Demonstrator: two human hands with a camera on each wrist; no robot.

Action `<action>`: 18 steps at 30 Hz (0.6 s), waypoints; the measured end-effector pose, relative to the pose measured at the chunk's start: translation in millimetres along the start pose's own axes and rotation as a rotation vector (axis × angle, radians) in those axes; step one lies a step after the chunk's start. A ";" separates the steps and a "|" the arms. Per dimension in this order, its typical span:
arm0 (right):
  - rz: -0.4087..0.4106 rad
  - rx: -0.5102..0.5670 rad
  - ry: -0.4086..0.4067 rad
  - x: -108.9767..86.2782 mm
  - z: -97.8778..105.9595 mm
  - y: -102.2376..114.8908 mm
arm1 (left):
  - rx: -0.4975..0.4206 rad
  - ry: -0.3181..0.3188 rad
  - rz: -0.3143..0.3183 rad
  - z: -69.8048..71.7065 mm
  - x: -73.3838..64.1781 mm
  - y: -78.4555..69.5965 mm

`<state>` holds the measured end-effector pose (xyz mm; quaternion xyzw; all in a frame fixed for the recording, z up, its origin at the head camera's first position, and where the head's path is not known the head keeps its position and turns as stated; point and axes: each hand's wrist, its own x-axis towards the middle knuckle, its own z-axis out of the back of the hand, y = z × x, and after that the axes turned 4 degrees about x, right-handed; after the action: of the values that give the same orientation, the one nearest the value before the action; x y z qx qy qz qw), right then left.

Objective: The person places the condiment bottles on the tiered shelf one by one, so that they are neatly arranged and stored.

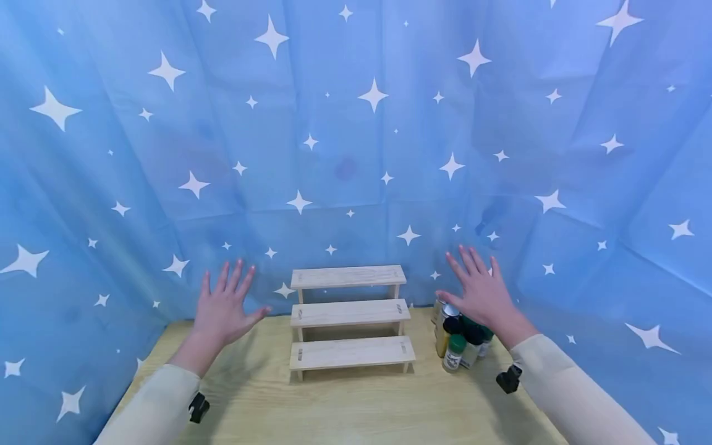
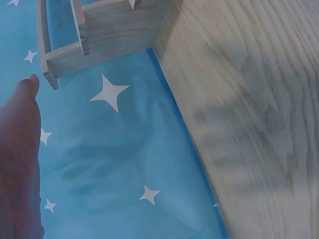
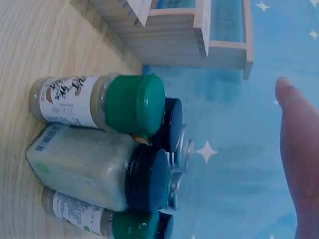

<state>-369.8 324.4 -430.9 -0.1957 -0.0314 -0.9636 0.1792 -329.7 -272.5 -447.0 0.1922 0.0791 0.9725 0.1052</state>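
Note:
A three-tier wooden step shelf [image 1: 350, 314] stands on the table between my two hands, and its tiers hold nothing. To its left my left hand [image 1: 222, 312] is raised with fingers straight and spread, thumb toward the shelf. On the other side my right hand [image 1: 484, 293] hovers above a cluster of seasoning jars, fingers likewise straight and spread. At the front of the cluster is a green-capped jar [image 3: 70, 101] with a white label. Beside it stands a larger clear jar [image 3: 82, 167] with a dark cap. Another green-capped jar [image 3: 77, 211] and several more crowd behind.
The light wooden table [image 1: 334, 408] backs onto a blue curtain [image 1: 345, 154] printed with white stars, which also hangs along both sides. A small black device [image 1: 198, 408] is strapped at the left wrist, and a matching device [image 1: 508, 378] at the right.

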 end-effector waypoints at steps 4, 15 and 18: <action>0.010 0.030 -0.018 -10.6 -3.1 3.8 | -0.026 0.007 0.002 -2.4 -6.8 -1.6; 0.027 0.086 -0.069 -47.9 -12.8 8.8 | -0.110 -0.021 -0.025 -18.5 -24.9 -23.6; 0.025 0.134 -0.073 -56.0 -18.0 15.1 | -0.129 -0.026 -0.030 -25.5 -34.4 -27.8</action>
<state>-322.9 326.6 -469.4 -0.2186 -0.1000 -0.9493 0.2025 -303.8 -256.6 -488.0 0.1964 0.0180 0.9713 0.1328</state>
